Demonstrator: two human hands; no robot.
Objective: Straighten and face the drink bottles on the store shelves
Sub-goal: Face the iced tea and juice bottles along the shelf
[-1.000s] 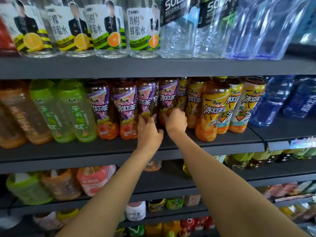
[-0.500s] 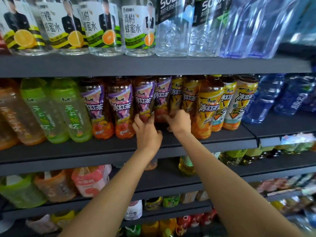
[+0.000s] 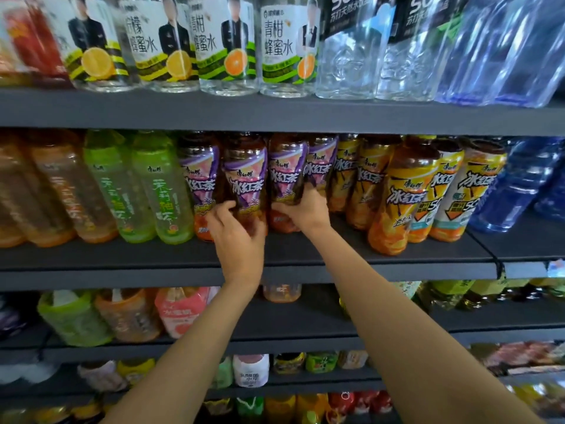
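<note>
A row of purple-labelled iced tea bottles stands on the middle dark shelf (image 3: 128,258). My left hand (image 3: 237,232) curls round the lower part of one purple-labelled bottle (image 3: 244,175), thumb on its left side. My right hand (image 3: 304,209) grips the bottle to its right (image 3: 286,172) near the base, fingers wrapped across the front. Both labels face forward. A further purple-labelled bottle (image 3: 200,175) stands to the left and another (image 3: 321,166) behind my right hand.
Yellow-labelled iced tea bottles (image 3: 403,194) stand to the right, green tea bottles (image 3: 165,191) to the left. Blue water bottles (image 3: 513,191) fill the far right. Honey water and soda bottles (image 3: 284,47) line the shelf above. Lower shelves hold more drinks.
Both hands shifted one bottle to the left along the purple-labelled row. The view also moved closer and a little to the left.
</note>
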